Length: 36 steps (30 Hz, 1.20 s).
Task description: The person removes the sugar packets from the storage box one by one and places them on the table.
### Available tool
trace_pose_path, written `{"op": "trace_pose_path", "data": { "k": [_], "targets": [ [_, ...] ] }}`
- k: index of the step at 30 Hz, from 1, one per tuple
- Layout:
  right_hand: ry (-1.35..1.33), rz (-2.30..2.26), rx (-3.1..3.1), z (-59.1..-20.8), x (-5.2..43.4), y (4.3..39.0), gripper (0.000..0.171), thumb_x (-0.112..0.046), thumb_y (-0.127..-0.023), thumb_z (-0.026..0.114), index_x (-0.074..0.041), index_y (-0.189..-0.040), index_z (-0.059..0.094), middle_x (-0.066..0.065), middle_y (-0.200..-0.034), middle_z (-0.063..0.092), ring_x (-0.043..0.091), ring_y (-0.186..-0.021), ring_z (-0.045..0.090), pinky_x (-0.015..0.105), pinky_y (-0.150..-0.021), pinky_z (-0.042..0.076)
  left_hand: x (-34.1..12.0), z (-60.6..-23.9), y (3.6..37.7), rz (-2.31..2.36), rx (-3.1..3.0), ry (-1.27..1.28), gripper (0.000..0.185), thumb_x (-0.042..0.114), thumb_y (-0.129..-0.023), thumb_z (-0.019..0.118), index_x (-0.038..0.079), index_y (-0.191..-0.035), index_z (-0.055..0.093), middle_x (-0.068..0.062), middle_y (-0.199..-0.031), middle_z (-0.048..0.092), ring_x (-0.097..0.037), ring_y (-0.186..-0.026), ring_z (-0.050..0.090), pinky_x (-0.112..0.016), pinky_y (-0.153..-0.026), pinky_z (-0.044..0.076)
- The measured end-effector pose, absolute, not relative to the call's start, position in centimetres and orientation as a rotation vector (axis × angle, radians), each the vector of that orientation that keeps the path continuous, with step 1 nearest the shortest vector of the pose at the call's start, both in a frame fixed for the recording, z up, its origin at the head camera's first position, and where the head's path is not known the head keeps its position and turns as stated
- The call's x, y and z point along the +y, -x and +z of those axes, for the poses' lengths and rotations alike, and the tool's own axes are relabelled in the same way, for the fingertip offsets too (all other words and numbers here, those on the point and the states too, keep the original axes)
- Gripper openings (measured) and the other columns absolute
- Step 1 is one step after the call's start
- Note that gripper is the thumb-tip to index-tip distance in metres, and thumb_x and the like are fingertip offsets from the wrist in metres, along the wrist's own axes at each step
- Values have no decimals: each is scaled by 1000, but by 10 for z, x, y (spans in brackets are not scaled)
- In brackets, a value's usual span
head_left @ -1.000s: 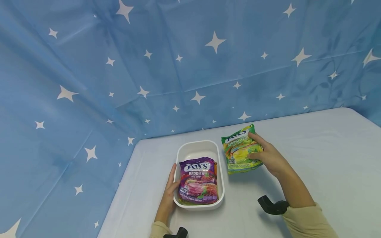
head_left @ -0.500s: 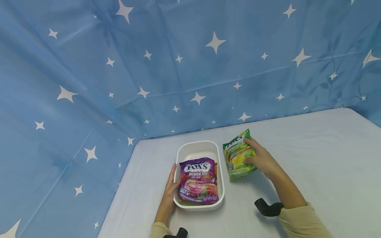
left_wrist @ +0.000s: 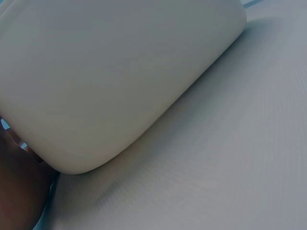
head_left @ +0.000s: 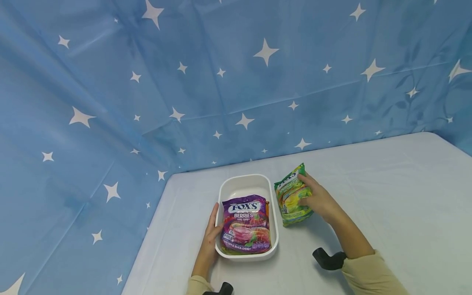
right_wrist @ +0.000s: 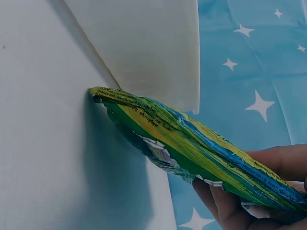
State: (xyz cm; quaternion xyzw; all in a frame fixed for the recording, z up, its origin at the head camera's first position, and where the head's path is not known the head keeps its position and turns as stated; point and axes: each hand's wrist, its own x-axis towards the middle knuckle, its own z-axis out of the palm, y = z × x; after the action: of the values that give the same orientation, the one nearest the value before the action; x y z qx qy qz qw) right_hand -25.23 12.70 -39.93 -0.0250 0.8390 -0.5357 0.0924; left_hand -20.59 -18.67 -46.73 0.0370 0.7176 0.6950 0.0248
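We see a blue cloth backdrop [head_left: 110, 82] filling the upper half and the whole left side of the head view, printed with white four-pointed stars of mixed sizes; one large star [head_left: 266, 51] sits near the top centre. The cloth shows long fold creases, and faint leaf-shaped shadows [head_left: 416, 73] mark its upper right. Below it, in the lower right of the frame, we find a table [head_left: 387, 184] under a pale, smooth cover, its left edge running diagonally down towards the bottom edge. In the left wrist view the same pale surface [left_wrist: 230, 158] fills the right side, and the starred cloth [right_wrist: 249, 62] shows at the right wrist view's upper right.
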Motion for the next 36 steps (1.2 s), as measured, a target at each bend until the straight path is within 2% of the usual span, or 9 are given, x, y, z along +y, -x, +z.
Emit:
{"op": "trace_pose_path", "data": {
  "k": [12, 28, 36],
  "targets": [
    [61, -1552, 2479, -403, 130, 255, 81, 1, -79, 55, -8, -147, 12, 20, -152, -5, 48, -136, 3, 66, -104, 11, -186, -466, 205, 2137, 2244, -79, 66, 17, -89, 41, 23, -148, 12, -1, -155, 0, -28, -141, -11, -59, -109, -8],
    [123, -1498, 2479, -402, 137, 254, 82, 2, -78, 55, 0, -145, 8, 28, -149, -6, 51, -133, 1, 66, -104, 10, -186, -467, 206, 2142, 2237, -84, 66, 17, -89, 41, 22, -148, 12, -2, -155, 0, -28, -141, -11, -59, -109, -9],
    [119, -1461, 2487, -405, 143, 254, 80, -2, -79, 56, 1, -145, 10, 29, -149, 0, 52, -133, 5, 67, -103, 12, -185, -467, 206, 2138, 2235, -71, 66, 14, -89, 39, 24, -148, 11, 2, -155, -1, -26, -141, -13, -58, -109, -8]
  ]
}}
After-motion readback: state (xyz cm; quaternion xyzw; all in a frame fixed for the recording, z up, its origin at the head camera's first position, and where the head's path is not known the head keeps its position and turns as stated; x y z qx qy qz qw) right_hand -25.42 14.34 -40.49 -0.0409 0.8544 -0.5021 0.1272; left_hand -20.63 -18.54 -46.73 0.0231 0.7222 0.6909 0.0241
